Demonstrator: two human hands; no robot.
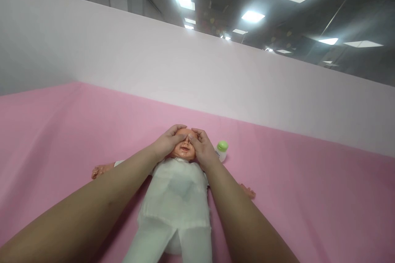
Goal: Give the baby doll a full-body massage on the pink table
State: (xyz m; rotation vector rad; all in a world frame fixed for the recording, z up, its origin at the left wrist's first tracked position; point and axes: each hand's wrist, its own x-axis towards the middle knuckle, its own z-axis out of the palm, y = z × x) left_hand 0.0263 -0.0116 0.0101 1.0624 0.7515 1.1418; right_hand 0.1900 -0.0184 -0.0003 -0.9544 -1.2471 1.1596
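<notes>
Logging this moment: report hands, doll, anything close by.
Left hand and right hand both flat on the doll's face. Doll on its back on pink sheet. Green-capped bottle beside its head.

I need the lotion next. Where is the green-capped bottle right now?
In the head view the green-capped bottle lies on the pink sheet, just right of the doll's head, beside the right hand.

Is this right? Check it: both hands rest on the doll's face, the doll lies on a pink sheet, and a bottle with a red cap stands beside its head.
One detail is wrong. In the head view the bottle has a green cap, not red. The rest holds: left hand and right hand rest on the doll, which lies on the pink sheet.
</notes>
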